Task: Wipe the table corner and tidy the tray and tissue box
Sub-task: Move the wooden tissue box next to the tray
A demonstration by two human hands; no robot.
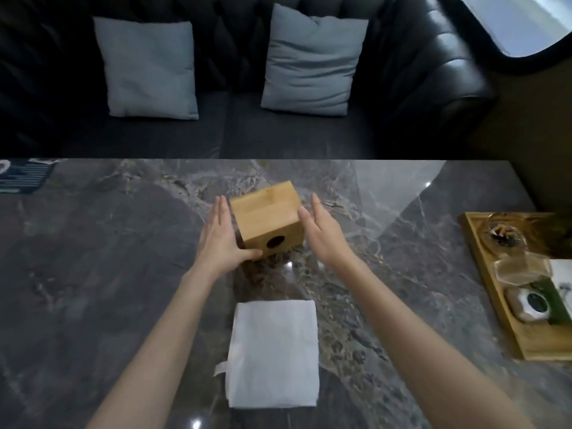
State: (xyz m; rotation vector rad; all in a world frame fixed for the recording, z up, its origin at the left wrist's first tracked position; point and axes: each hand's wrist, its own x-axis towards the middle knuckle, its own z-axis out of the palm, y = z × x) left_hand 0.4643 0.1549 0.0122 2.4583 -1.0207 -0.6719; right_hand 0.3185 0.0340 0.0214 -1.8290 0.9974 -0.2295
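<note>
At mid-frame on the marble desk [93, 274], the left hand [221, 239] presses flat against the wooden tissue box [266, 221] while the right hand [322, 230] hovers open just beside it, tray [526, 345] at right edge

The bench [93, 274] is glossy veined stone, the tissue box [266, 219] and tray [495, 305] matt pale wood, the cloth [274, 354] soft white fabric, the sofa [433, 72] shiny leather.

We've got both hands flanking the wooden tissue box [266, 219] on the marble surface [93, 274], white cloth [274, 357] nearer us.
</note>
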